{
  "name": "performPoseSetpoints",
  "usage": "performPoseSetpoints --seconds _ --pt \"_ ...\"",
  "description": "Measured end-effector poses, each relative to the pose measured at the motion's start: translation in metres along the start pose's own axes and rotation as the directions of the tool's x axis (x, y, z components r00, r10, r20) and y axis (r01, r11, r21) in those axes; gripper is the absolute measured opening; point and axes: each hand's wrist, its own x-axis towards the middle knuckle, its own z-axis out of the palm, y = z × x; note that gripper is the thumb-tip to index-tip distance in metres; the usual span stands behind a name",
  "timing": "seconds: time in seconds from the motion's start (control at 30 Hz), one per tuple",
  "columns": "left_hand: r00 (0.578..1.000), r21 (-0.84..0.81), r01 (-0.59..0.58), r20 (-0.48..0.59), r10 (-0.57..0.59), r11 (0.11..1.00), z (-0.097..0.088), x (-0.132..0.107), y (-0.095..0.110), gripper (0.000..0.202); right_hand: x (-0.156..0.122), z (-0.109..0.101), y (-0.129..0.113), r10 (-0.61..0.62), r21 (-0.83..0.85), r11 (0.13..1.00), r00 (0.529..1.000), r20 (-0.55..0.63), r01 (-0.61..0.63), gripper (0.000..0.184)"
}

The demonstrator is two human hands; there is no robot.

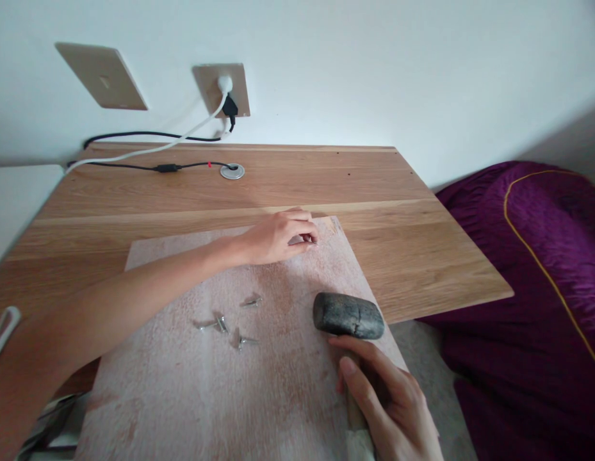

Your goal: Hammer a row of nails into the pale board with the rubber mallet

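My left hand (278, 237) reaches over the far right part of a whitish wooden board (172, 378), low to its surface. Its thumb and fingertips are pinched together; whatever is between them is too small to make out. In my right hand (393, 397), near the board's right edge, is the handle of a mallet (349, 315) with a worn black head. The head lies over the board, just beyond my index finger. Several loose silvery screws or nails lie mid-board, among them one (252, 301) set a little apart.
Beneath the board is a wooden desk (398, 224) with a corner jutting to the right. White and black cables run from a wall socket (223, 89) along the desk's back, past a round cable grommet (232, 171). Purple fabric (494, 288) bulges at the right.
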Motion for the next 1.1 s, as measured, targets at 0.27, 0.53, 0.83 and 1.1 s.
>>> performPoseSetpoints --seconds 0.27,0.53,0.83,1.1 --pt "1.000 -0.008 -0.007 0.008 0.007 1.000 0.001 0.002 -0.001 0.013 0.000 0.001 -0.001 0.023 0.006 1.000 1.000 0.004 -0.023 0.031" --pt "1.000 -0.009 0.018 0.024 -0.018 1.000 0.000 0.002 0.001 0.007 0.002 -0.002 0.000 0.107 0.042 0.993 0.993 0.044 -0.109 0.037" --pt "0.996 0.038 0.089 0.008 -0.089 0.995 0.009 0.007 -0.001 0.012 -0.003 -0.005 -0.016 0.297 0.457 0.816 0.935 0.194 -0.354 0.034" --pt "0.968 -0.069 0.238 -0.070 -0.242 0.969 0.014 0.004 0.007 0.012 -0.006 0.002 -0.035 0.490 0.728 0.371 0.788 0.374 -0.576 0.047"
